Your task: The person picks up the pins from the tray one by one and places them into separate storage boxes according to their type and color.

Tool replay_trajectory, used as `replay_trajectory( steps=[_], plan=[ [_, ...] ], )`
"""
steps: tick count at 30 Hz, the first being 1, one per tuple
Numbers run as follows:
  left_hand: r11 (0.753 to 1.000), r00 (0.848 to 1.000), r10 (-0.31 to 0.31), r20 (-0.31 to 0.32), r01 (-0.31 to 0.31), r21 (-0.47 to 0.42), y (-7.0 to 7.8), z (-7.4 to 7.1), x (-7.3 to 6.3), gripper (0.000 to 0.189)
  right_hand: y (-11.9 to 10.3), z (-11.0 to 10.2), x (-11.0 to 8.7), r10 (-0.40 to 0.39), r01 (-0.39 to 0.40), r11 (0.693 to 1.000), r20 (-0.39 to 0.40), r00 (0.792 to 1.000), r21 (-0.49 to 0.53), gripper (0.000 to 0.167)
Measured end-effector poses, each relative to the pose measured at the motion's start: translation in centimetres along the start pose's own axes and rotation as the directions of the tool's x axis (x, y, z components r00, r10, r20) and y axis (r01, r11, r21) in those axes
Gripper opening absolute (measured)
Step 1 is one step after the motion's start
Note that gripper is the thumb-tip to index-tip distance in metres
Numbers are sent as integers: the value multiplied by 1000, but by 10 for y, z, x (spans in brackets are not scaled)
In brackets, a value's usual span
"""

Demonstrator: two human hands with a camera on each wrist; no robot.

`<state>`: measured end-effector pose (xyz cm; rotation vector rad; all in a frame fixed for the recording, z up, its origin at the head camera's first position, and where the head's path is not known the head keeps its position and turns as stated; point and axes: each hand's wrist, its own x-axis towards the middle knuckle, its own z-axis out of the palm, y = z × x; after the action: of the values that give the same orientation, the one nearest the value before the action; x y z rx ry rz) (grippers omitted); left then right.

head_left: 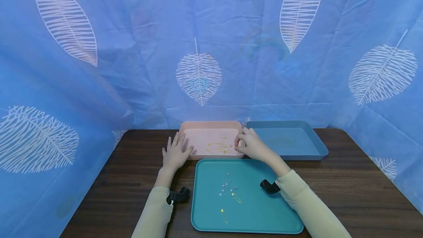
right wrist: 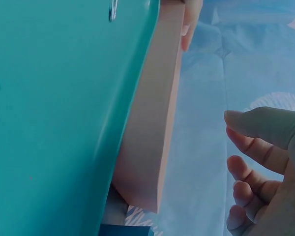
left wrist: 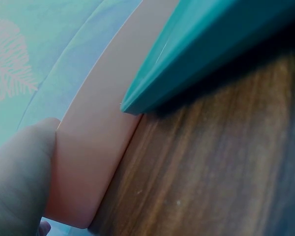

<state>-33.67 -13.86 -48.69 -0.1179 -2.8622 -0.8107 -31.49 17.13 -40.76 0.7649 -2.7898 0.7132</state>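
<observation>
My left hand (head_left: 175, 154) spreads its fingers over the left end of the pink tray (head_left: 198, 157). In the left wrist view its thumb (left wrist: 24, 167) touches the tray's rim. My right hand (head_left: 252, 145) is over the tray's right end, fingers bent, thumb and index tips close together. In the right wrist view no pin shows between those fingertips (right wrist: 234, 119). Several gold safety pins (head_left: 222, 147) lie in the pink tray, one close to the right fingertips. The teal tray (head_left: 264, 227) holds several silver safety pins (head_left: 226, 184) and two gold ones (head_left: 236, 197).
A blue tray (head_left: 287, 142) stands at the back right, beside the pink one. The teal tray lies in front of both on the dark wooden table (head_left: 132, 179). A blue leaf-patterned cloth (head_left: 231, 76) hangs behind the table.
</observation>
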Motion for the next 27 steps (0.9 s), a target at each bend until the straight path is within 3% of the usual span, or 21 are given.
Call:
replay_trajectory(
  steps=[10,21,27],
  plan=[
    [1000,1000,0,-10,0,4,0,-1,-1,74,-7,3,-19,-35,36,999,-28,999,34,18],
    [1000,1000,2,-22,-2,-1,1,1,0,73,-15,4,-34,-46,46,996,4,999,74,19],
    [1000,1000,1,-24,-2,-9,0,2,0,74,-23,4,-43,-102,101,991,3,995,84,21]
  ],
)
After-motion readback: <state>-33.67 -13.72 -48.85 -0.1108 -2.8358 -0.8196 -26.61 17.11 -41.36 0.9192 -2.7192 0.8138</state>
